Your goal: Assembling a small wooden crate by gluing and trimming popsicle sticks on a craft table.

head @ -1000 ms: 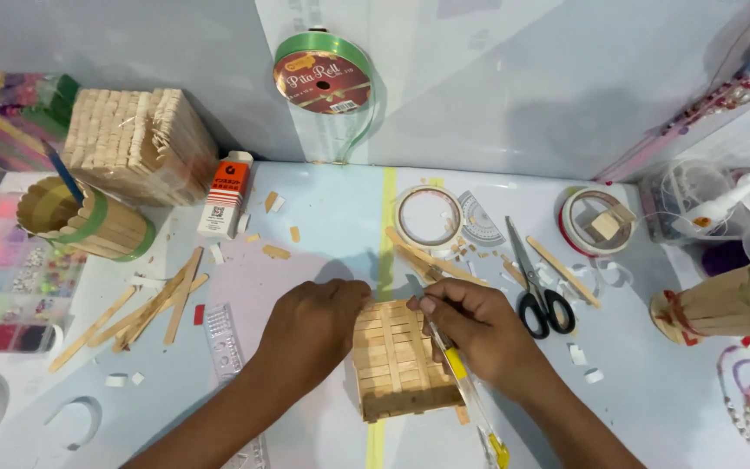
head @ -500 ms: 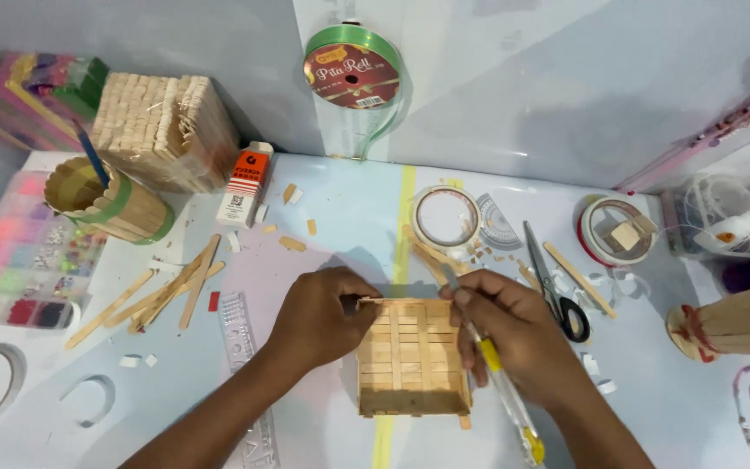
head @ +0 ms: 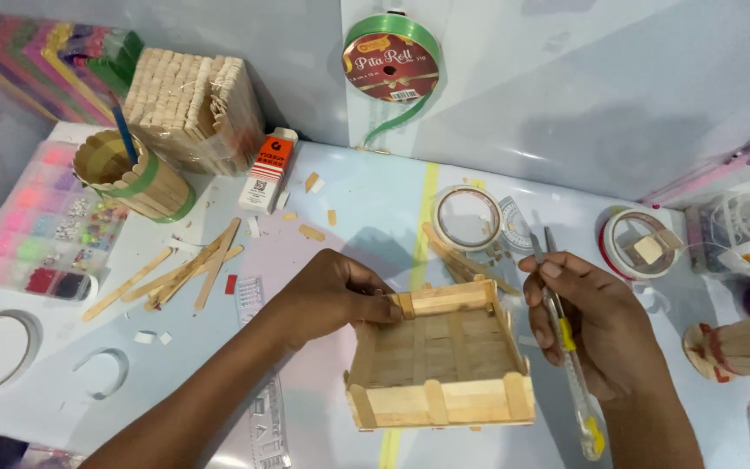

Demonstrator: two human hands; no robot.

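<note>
I take the stick box as my landmark; it sits low in the middle of the table, tilted up so I look into its slatted floor.

Far left of the box lies a bead tray, and just past it a stick cup with a blue brush standing in it. Behind the cup is a bundle of sticks. Loose sticks lie scattered between the cup and the box, and a glue bottle stands up-left of the box.

My left hand is closed on the box's upper left corner, fingertips pinching the rim there. That one pinch carries the tilt.

Above the box a green ribbon spool hangs on the wall, and a tape roll lies just behind the box's far rim.

My right hand, touching the box's right side, is wrapped around a yellow cutter that points up past the fingers. Further right sit a second tape roll and a stick figure.

The risk I see: the cutter's tip is close to the box's right wall, so a slip could nick a slat or pop a joint. The corner pinch could also twist the box apart if the glue is weak.
</note>
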